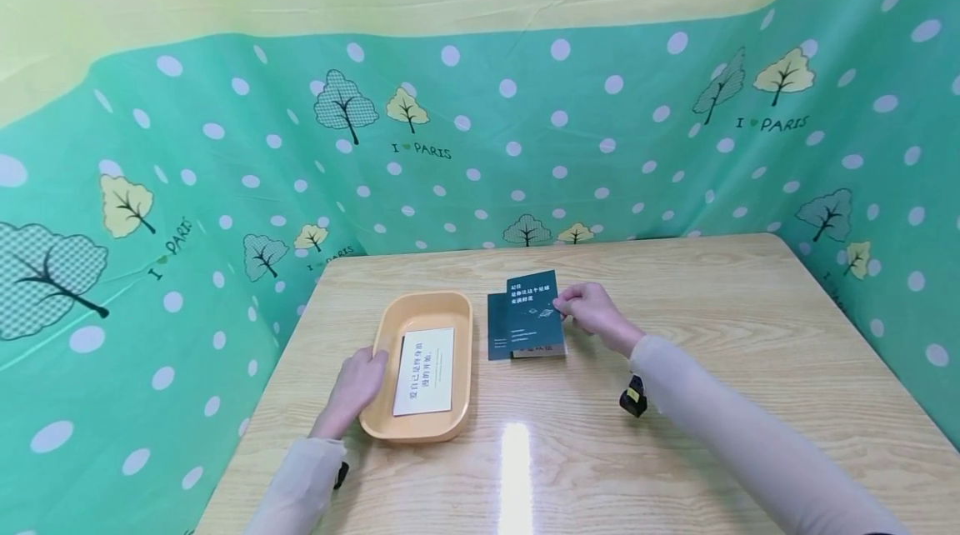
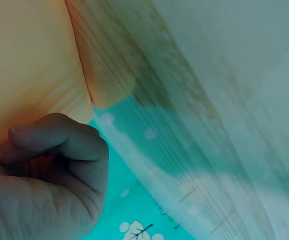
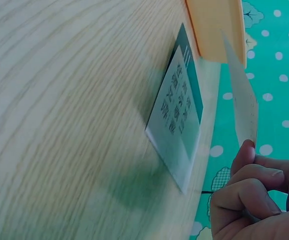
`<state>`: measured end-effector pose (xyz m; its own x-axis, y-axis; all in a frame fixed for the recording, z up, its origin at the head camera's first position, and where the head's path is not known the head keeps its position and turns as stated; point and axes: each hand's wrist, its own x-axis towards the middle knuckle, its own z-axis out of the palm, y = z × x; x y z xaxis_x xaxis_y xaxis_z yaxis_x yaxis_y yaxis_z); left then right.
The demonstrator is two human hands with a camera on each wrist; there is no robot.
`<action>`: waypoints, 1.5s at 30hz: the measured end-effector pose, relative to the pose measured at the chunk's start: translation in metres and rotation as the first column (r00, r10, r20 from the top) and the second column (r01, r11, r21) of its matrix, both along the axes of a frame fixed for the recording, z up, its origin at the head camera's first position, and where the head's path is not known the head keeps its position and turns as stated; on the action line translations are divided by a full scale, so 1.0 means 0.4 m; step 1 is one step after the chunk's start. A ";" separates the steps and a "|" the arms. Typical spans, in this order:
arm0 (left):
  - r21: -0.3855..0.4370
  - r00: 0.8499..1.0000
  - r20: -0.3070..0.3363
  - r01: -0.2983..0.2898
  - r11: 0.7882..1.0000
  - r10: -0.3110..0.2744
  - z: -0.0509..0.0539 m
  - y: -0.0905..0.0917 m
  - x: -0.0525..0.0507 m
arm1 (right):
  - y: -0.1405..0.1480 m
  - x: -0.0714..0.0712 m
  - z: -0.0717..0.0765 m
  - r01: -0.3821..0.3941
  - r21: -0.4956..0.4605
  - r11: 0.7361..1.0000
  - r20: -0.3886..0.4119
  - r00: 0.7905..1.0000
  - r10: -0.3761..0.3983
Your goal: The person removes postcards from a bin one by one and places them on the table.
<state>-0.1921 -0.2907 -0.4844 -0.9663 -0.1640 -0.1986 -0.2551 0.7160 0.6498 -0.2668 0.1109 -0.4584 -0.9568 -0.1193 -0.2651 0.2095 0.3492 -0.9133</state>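
A dark green card with white print (image 1: 534,312) is pinched at its right edge by my right hand (image 1: 596,314); the right wrist view shows the card (image 3: 243,102) raised above the table, its pale back visible. Below it lie a white card with dark characters (image 3: 174,107) and another dark green card (image 1: 498,327), partly overlapping. My left hand (image 1: 356,389) grips the left rim of an orange-yellow tray (image 1: 463,368), thumb and fingers curled round it in the left wrist view. Inside the tray rests a white card with dark characters (image 1: 424,372).
The wood-grain table (image 1: 585,468) extends around the tray and cards. A green and yellow cloth with trees and dots (image 1: 510,135) hangs behind and at both sides. Dark devices are strapped at both wrists, the right one (image 1: 633,397) plainly visible.
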 end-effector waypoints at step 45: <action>0.002 1.000 0.002 -0.005 1.000 0.005 -0.003 0.004 0.000 | 0.111 -0.027 -0.070 -0.008 0.087 0.996 0.043 0.999 0.005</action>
